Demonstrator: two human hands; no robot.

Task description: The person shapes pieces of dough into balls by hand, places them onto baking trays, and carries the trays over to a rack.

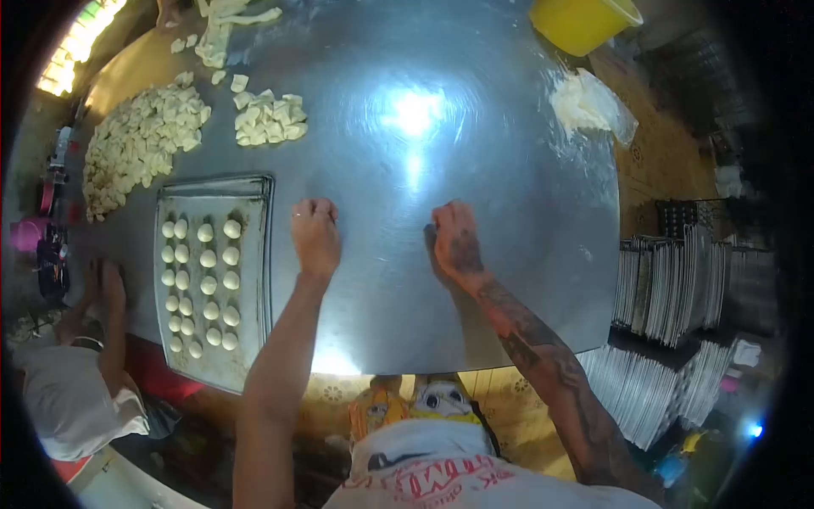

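On the metal table (381, 288), my left hand (315, 236) rests just right of a baking tray (197, 202), its fingers curled in and pressed together. My right hand (456, 236) lies farther right on the bare metal, also with curled fingers. Whatever either hand may hold is hidden beneath the fingers. Several round dough balls (232, 228) sit in rows on the tray. Beyond the tray are a small group of cut dough pieces (270, 119) and a larger heap of dough pieces (144, 136).
Dough strips (219, 34) lie at the far edge. A yellow bucket (581, 25) and a plastic bag with white stuff (585, 103) are at the far right. Stacked trays (670, 288) stand right of the table. Another person (76, 390) is at the left, hands near the table edge.
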